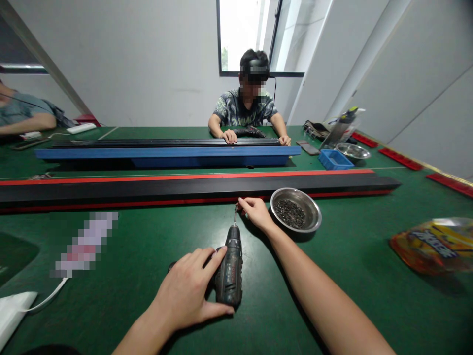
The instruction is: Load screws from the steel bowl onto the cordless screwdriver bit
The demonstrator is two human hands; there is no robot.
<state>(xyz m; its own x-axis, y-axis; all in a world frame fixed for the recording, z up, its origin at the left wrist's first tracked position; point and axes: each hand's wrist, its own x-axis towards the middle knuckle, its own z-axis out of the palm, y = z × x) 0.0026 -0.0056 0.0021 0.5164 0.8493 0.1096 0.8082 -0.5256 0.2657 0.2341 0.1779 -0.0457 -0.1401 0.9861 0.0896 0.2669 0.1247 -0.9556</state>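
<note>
My left hand (194, 288) is wrapped round a dark cordless drill (229, 276), which lies on its side with its bit pointing away from me. At the tip of the bit (235, 216), my right hand (254, 212) pinches with thumb and forefinger; whatever small piece sits there is too small to make out. Just right of that hand stands a round metal bowl (314, 212) holding many small dark screws (290, 213). Beyond the bit runs a long black bar with red edges (207, 189), close to my right fingertips.
Across the green table (332, 291), a person (246, 106) handles dark strips on a long blue rail (166, 154). A blue tray (335, 159) and another metal bowl (353, 151) stand at back right. An orange-yellow packet (432, 246) lies right; a white cable (50, 298) left.
</note>
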